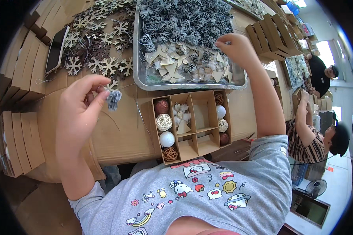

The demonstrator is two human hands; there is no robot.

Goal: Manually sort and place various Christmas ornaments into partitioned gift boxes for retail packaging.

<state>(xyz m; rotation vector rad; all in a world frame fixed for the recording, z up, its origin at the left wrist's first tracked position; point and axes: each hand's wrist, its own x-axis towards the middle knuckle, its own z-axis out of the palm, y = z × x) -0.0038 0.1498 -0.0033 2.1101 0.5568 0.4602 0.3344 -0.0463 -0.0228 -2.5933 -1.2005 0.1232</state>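
My left hand (80, 103) pinches a small frosted pinecone (113, 98) between thumb and fingertips, over the cardboard-covered table. At the upper right, my right hand (239, 47) has its fingertips pinched together above the metal tray (135, 58); what they grip is hard to make out. Frosted pinecones (180, 23) on strings fill the tray's far part, and pale wooden angel ornaments (170, 68) lie in its near part. Before me stands a divided cardboard box (208, 145). Balls line both its sides, and a wooden angel ornament (182, 117) sits in one middle compartment.
Wooden snowflakes (106, 39) spread left of the tray, beside a phone (57, 49). Cardboard boxes (23, 70) are stacked along the left, and more boxes (272, 37) stand right of the tray. Two people work farther right, near another tray (296, 72).
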